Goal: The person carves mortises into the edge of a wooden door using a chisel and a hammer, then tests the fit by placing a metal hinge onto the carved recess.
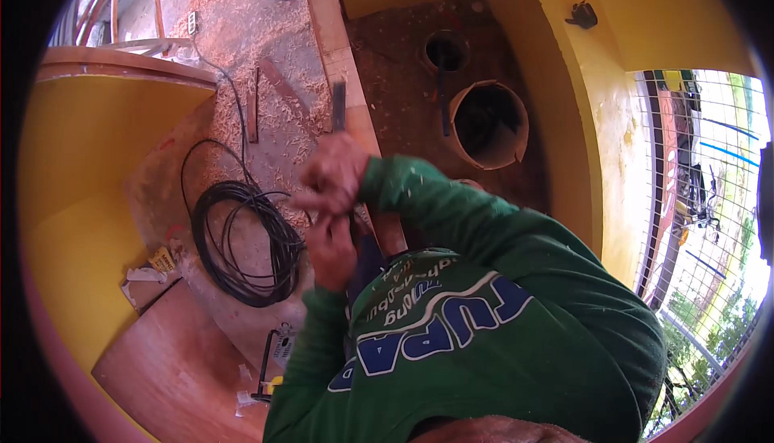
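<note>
My right hand [334, 173] is closed just above my left, and the two are close together over a long wooden board [347, 64]. From beyond my right knuckles a dark flat strip [339, 106], like a blade or bar, points away along the board. Whether I grip this strip cannot be made out. My left hand [330, 251] is curled, nearer to my body, beside a dark narrow part that is mostly hidden. Both forearms wear green sleeves.
Left of my hands lies a coil of black cable [242, 249], its line running to a white outlet strip [192, 22]. Wood shavings [218, 0] cover the floor. Two round containers [524, 133] stand at right. A grey device [284, 345] sits at lower left.
</note>
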A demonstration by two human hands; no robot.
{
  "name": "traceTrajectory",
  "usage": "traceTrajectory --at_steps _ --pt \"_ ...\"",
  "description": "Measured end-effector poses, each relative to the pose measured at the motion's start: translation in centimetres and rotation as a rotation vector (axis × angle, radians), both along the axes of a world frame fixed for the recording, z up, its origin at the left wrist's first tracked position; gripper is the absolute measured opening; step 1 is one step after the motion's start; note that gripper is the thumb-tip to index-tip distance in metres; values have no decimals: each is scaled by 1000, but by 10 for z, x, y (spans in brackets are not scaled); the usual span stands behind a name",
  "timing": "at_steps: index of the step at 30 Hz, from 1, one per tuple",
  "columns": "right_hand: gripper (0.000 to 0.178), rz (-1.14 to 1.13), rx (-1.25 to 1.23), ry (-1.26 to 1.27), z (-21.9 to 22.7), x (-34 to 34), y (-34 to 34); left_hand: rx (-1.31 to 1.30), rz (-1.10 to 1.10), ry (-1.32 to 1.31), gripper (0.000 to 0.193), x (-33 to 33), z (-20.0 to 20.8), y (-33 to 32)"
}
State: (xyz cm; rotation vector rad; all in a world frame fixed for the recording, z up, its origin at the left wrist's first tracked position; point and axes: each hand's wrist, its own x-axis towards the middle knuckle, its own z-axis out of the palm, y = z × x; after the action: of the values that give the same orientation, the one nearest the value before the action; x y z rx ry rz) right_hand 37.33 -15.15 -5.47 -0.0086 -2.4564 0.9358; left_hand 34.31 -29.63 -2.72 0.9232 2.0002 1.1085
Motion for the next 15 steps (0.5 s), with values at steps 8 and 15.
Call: traceTrajectory --at_steps 8,15 --pt "45 -72 -166 -67 11 -6 5 -21 130 -386 18 -3 16 13" --pt "44 -59 -168 -63 11 2 -2 12 139 -289 23 9 8 4"
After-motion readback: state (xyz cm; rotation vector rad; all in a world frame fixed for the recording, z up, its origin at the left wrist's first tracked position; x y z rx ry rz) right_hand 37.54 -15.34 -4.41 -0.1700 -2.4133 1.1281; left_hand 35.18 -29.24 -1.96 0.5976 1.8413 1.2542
